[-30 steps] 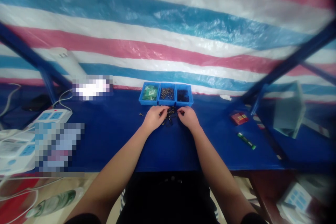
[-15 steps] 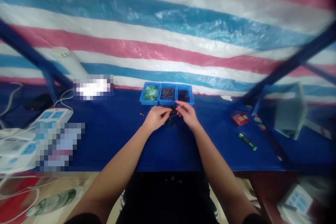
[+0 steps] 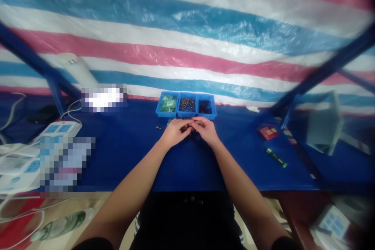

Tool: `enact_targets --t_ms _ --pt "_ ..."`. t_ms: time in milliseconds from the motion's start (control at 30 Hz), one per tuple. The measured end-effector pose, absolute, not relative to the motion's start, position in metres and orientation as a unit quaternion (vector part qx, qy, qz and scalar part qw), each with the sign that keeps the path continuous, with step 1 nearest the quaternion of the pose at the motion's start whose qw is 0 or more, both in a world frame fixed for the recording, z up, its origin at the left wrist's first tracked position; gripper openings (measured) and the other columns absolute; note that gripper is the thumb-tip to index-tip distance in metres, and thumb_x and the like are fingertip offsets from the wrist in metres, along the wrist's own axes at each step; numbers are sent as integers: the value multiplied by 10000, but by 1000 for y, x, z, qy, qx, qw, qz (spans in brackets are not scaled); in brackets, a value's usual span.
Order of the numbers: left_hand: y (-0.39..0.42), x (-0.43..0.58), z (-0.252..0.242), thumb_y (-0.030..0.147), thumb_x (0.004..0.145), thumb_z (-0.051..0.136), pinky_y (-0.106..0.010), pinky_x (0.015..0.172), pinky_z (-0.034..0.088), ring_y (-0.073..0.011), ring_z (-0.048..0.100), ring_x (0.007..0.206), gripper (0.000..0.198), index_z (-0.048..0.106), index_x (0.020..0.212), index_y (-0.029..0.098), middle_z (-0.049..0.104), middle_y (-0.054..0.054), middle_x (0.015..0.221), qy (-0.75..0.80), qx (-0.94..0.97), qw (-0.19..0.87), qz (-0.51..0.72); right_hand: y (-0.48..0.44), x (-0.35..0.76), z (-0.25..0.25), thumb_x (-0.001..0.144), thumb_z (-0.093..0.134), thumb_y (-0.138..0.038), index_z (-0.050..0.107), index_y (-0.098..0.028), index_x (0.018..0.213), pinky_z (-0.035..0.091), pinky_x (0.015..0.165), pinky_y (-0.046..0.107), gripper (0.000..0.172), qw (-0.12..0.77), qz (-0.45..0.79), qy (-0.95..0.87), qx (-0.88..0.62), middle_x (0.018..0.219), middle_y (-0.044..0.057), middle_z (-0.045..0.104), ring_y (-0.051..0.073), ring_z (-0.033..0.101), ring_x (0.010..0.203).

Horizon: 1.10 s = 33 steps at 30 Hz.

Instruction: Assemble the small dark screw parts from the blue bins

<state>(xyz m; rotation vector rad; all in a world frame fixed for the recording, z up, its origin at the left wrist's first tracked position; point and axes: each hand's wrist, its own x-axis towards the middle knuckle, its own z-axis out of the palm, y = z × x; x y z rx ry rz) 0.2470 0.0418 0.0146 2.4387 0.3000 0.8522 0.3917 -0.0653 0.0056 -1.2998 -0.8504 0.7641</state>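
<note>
We look at the middle blue bin (image 3: 186, 114) on the table (image 3: 187, 164) first, because it helps us say where everything is. Just in front of it, our left hand (image 3: 175, 132) and our right hand (image 3: 207, 129) are now together, with their fingertips touching. A moment ago there was a little gap between them, and the right hand had its fingers spread, so it has come in to meet the left. We think this means both hands are now busy at one small spot. Our fingers hide that spot, so we cannot tell if either hand is pinching something. The small dark pieces (image 3: 191, 134) lie in front of the middle blue bin too, mostly under our hands, and only bits of them peek out. One small shiny piece (image 3: 158, 127) lies by itself, in front of that bin and off to its left. The bin itself holds lots of little metal bits (image 3: 187, 104), and right beside it on its right sits a bin with dark parts (image 3: 205, 106).
</note>
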Motion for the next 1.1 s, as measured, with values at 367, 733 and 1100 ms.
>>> enact_targets --t_ms 367,733,1100 --pt "44 247 15 315 932 522 -339 785 495 -175 672 799 191 686 963 223 737 -36 915 141 898 244 339 -65 391 5 704 745 -443 710 -184 907 579 710 333 331 640 325 -367 -592 817 48 737 172 695 683" --pt "44 246 15 344 939 515 -316 741 504 -172 654 769 200 667 976 219 723 -26 866 163 897 242 332 -67 390 11 702 746 -422 725 -190 942 582 743 356 334 646 318 -363 -592 811 50 737 182 697 702" --pt "44 246 10 364 941 507 -267 669 499 -154 632 730 211 646 1008 220 684 -9 783 184 887 270 325 -64 392 3 696 758 -410 727 -178 957 578 701 330 350 650 325 -361 -584 816 50 743 168 696 677"
